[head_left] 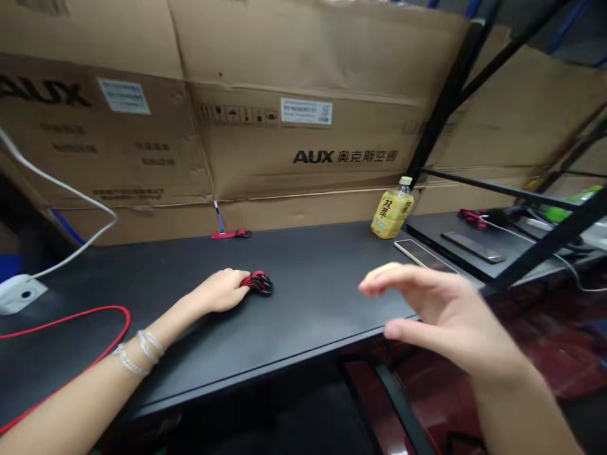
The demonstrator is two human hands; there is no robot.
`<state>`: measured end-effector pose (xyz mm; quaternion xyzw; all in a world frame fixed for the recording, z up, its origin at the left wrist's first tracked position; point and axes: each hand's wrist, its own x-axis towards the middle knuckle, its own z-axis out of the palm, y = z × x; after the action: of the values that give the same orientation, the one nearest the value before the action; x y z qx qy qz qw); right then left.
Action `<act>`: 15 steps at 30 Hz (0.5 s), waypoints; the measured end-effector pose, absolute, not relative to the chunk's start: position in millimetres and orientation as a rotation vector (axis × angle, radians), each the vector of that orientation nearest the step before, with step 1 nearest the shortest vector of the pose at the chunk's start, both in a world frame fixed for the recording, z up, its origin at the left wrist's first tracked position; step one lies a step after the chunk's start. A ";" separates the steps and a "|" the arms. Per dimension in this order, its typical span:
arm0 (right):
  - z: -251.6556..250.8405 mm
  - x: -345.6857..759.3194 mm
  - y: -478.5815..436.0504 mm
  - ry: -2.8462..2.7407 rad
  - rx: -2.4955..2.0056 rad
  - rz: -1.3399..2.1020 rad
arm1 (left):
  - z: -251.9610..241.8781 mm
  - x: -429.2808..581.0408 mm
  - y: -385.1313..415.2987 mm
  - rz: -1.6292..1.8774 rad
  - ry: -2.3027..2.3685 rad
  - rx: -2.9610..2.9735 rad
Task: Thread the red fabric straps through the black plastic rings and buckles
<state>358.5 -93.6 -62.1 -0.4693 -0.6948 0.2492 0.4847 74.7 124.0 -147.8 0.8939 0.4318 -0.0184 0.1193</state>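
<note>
My left hand rests on the black table, its fingers closed round a small coiled red and black cable bundle that sticks out to the right of the fist. My right hand hovers above the table's front edge at the right, fingers stretched out and loosely apart, holding nothing. A phone lies face up just beyond its fingertips.
A yellow drink bottle stands at the back right. A small red and black cable lies by the cardboard boxes along the back. A red cord and a white adapter sit at left. A black metal frame rises at right.
</note>
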 end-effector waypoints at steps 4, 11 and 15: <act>-142.4 349.9 -79.3 -1.646 -1.157 1.445 | -147.5 75.7 123.2 -0.040 1.272 2.609; -279.8 314.5 -96.4 -1.374 -1.213 1.985 | -146.5 76.0 123.0 -0.058 1.282 2.611; -325.7 299.7 -96.0 -1.116 -1.322 1.942 | -146.9 75.7 123.4 -0.052 1.282 2.604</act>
<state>299.7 -96.0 -325.7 -0.4899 -0.4136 0.7194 0.2671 75.7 123.4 -146.9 0.8906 0.4386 -0.0177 0.1191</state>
